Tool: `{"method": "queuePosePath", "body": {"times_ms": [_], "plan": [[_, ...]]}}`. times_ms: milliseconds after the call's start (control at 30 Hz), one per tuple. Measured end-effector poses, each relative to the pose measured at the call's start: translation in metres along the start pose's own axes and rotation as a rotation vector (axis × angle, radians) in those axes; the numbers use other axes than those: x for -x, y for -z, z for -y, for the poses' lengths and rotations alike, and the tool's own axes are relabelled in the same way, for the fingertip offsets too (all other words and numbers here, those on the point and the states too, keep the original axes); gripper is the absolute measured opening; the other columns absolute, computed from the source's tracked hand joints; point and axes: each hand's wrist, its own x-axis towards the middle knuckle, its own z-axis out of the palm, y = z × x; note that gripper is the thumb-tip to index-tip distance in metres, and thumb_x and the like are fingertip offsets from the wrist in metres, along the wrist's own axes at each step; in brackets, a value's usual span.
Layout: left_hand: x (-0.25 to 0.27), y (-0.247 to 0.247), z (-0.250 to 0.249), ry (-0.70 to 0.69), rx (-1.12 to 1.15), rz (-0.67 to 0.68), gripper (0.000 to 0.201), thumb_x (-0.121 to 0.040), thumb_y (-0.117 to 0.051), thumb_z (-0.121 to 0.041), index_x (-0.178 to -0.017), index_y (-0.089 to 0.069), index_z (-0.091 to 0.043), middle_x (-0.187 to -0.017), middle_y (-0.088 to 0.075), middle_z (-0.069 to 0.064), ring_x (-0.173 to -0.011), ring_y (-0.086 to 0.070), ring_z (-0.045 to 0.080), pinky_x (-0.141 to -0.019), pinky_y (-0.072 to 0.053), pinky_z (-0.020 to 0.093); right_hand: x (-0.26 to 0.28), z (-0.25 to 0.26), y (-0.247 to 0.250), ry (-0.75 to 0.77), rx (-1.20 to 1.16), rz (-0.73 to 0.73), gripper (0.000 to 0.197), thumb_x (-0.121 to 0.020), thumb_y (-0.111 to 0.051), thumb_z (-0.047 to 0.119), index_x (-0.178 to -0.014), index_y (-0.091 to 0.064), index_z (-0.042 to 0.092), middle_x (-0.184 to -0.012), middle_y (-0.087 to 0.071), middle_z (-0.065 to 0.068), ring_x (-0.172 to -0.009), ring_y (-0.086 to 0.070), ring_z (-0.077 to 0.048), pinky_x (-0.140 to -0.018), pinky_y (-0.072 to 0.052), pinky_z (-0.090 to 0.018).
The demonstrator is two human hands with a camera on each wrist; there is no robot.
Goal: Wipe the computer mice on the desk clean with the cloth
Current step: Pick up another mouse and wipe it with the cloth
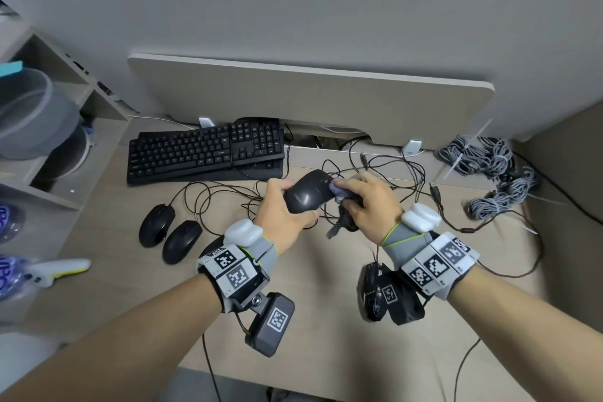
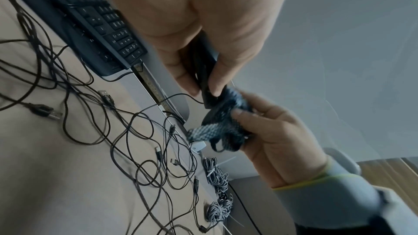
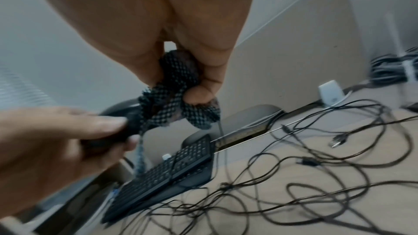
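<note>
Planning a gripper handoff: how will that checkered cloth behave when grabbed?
Likely floppy: the cloth bunches in the right hand and a loose tail droops below it. Probably light, since curled fingers alone hold it. Its open weave may snag the cables.

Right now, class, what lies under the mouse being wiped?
The held mouse is lifted off the desk. Beneath it, loose black cables lie on the wood. The left hand covers its underside; the right hand presses the cloth against its front.
</note>
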Motion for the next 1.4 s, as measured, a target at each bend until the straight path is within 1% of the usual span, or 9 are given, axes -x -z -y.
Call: {"method": "queuePosePath", "body": {"times_ms": [267,433,567,700,900,1000,1133,1267,1400], "plan": [[0.001,0.000,-0.007,-0.018,-0.056,0.021,0.056,-0.068,-0.084,-0.015,-0.107,-0.044,-0.023,-0.095,-0.060,-0.008,-0.092,-0.061,0.019,-0.077,-0.048,0.030,-0.003,0.003,0.005,0.034,0.016,-0.008,0.040,-0.076,-0.060,-0.004,-0.111,-0.065,0.014,-0.103,-0.060,-0.009,-0.099,-0.058,-0.024,-0.083,-0.036,-0.017],[0.002,0.002,-0.011,-0.023,-0.107,0.060,0.058,-0.067,-0.083,-0.015,-0.108,-0.043,-0.021,-0.099,-0.063,-0.001,-0.088,-0.062,0.019,-0.073,-0.048,0.030,0.002,0.017,0.004,0.189,0.043,0.013,0.037,-0.075,-0.054,-0.002,-0.108,-0.067,0.011,-0.101,-0.059,-0.004,-0.094,-0.053,-0.012,-0.081,-0.030,0.000],[0.005,0.003,-0.011,-0.054,-0.133,0.095,0.055,-0.071,-0.080,-0.012,-0.108,-0.040,-0.021,-0.095,-0.057,-0.006,-0.086,-0.059,0.016,-0.067,-0.043,0.021,-0.009,-0.002,0.010,0.009,0.105,0.016,0.043,-0.075,-0.053,-0.002,-0.114,-0.064,0.012,-0.112,-0.060,-0.006,-0.105,-0.057,-0.027,-0.090,-0.041,-0.024],[0.003,0.003,-0.010,-0.050,-0.137,0.095,0.055,-0.069,-0.080,-0.011,-0.105,-0.040,-0.022,-0.092,-0.061,0.000,-0.086,-0.063,0.026,-0.073,-0.050,0.038,0.003,0.021,0.006,0.204,0.091,0.072,0.043,-0.074,-0.050,0.005,-0.115,-0.062,0.011,-0.114,-0.060,-0.005,-0.103,-0.052,-0.015,-0.084,-0.035,-0.015],[0.005,0.003,-0.009,-0.102,-0.199,0.122,0.055,-0.071,-0.077,-0.010,-0.104,-0.037,-0.025,-0.095,-0.061,-0.002,-0.085,-0.060,0.025,-0.073,-0.049,0.037,-0.005,0.018,0.007,0.101,0.113,0.043,0.047,-0.075,-0.050,-0.002,-0.120,-0.059,0.012,-0.119,-0.057,-0.005,-0.109,-0.054,-0.025,-0.082,-0.032,-0.013],[0.003,0.003,-0.007,-0.123,-0.235,0.129,0.055,-0.070,-0.076,-0.008,-0.104,-0.036,-0.025,-0.099,-0.062,0.001,-0.085,-0.060,0.024,-0.070,-0.048,0.033,0.004,0.023,0.001,0.211,0.085,0.091,0.048,-0.075,-0.045,0.006,-0.120,-0.059,0.017,-0.121,-0.057,-0.002,-0.108,-0.053,-0.017,-0.086,-0.041,-0.020],[0.007,0.001,-0.004,-0.133,-0.277,0.117,0.054,-0.072,-0.077,-0.015,-0.101,-0.035,-0.031,-0.091,-0.063,-0.001,-0.079,-0.061,0.024,-0.067,-0.050,0.037,-0.004,0.007,0.003,0.042,0.110,0.023,0.052,-0.073,-0.040,0.012,-0.121,-0.058,0.012,-0.119,-0.057,-0.008,-0.108,-0.055,-0.028,-0.087,-0.046,-0.030],[0.005,0.002,-0.005,-0.131,-0.247,0.126,0.053,-0.072,-0.074,-0.007,-0.107,-0.038,-0.023,-0.100,-0.063,0.001,-0.086,-0.061,0.026,-0.073,-0.050,0.036,0.008,0.023,-0.001,0.187,0.087,0.082,0.049,-0.077,-0.045,0.009,-0.122,-0.058,0.021,-0.123,-0.055,0.000,-0.108,-0.054,-0.017,-0.085,-0.045,-0.024],[0.009,0.000,-0.005,-0.141,-0.291,0.131,0.051,-0.074,-0.074,-0.013,-0.108,-0.038,-0.023,-0.098,-0.063,0.003,-0.085,-0.061,0.028,-0.072,-0.051,0.040,-0.003,0.017,0.006,0.096,0.122,0.071,0.052,-0.072,-0.038,0.012,-0.119,-0.059,0.018,-0.117,-0.057,-0.003,-0.103,-0.058,-0.028,-0.082,-0.050,-0.035]]}}
